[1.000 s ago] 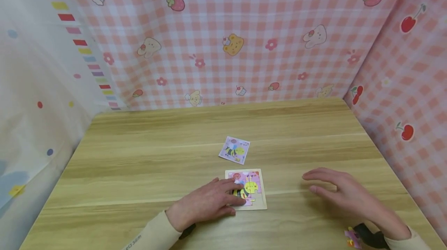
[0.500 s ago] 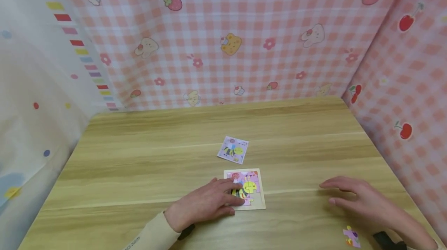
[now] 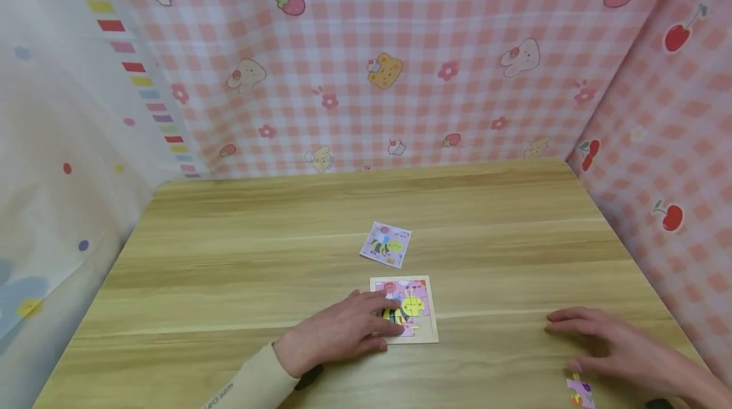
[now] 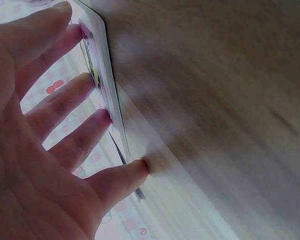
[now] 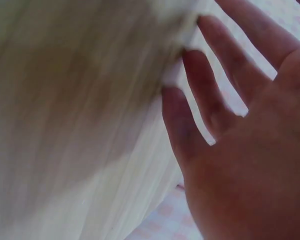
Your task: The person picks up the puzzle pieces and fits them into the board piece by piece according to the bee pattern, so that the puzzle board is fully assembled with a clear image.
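A square wooden jigsaw tray (image 3: 424,335) lies on the table, part filled with pieces of a yellow-and-black bee on pink. Its lower right corner shows bare wood. My left hand (image 3: 337,331) rests over its left side with fingers spread; in the left wrist view several fingertips (image 4: 102,117) meet the tray and one touches the table. Toward the front right, a pink, purple and yellow jigsaw piece (image 3: 581,392) lies loose. My right hand (image 3: 623,348) is low over the table with fingers apart, its thumb right at that piece's far edge. No held object shows in it.
Beyond the tray lies a square picture card (image 3: 386,245) with the same bee. A pink checked cloth (image 3: 343,79) hangs behind the wooden table (image 3: 229,256), another cloth (image 3: 675,161) to the right and a white dotted one (image 3: 63,110) to the left.
My right hand has moved right and toward the front, ending beside the loose jigsaw piece, which came out from behind the wrist. The left hand has stayed on the tray.
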Demonstrator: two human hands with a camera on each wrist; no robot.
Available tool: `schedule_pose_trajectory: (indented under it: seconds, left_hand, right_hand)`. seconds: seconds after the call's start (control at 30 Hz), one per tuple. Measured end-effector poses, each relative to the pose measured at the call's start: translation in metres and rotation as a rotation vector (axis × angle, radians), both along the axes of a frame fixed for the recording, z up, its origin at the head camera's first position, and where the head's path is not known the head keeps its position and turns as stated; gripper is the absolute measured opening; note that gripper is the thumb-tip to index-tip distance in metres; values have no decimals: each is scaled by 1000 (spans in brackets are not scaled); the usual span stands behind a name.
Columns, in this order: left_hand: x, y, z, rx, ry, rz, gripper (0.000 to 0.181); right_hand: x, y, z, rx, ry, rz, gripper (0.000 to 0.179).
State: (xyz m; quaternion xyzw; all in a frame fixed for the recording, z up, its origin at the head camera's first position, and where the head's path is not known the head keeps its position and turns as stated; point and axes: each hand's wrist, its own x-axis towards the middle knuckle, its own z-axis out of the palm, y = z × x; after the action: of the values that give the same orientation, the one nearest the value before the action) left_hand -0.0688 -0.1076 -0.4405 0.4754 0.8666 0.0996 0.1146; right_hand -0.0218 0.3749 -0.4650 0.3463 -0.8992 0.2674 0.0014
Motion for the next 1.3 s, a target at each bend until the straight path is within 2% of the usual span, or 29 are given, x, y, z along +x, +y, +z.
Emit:
schedule_pose_trajectory:
  seconds: [0.13, 0.3, 0.47, 0.6, 0.8, 0.97, 1.13, 1.3]
  left_hand:
    - [0, 0, -1, 5, 5, -4, 34]
    - [0, -1, -2, 2, -1, -4, 35]
    - [1, -3, -1, -6, 9, -6, 37]
    - [1, -2, 0, -7, 7, -4, 37]
    - [2, 0, 1, -2, 6, 0, 36]
    - [3, 0, 0, 6, 11, 6, 36]
    - [4, 0, 0, 0, 4, 15, 36]
    - [3, -1, 1, 1, -4, 18, 36]
  right_hand:
    - [2, 3, -5, 11, 63, -3, 67]
    - [3, -1, -13, 94, 177, -21, 86]
    - [3, -9, -14, 152, 239, -66, 87]
    - [-2, -16, -9, 156, 240, -91, 78]
    - [-18, -34, 2, 204, 173, -131, 65]
    - [-32, -52, 8, 200, 125, -102, 57]
    - [-46, -66, 10, 152, 153, -43, 50]
    - [-48, -70, 14, 130, 93, -55, 43]
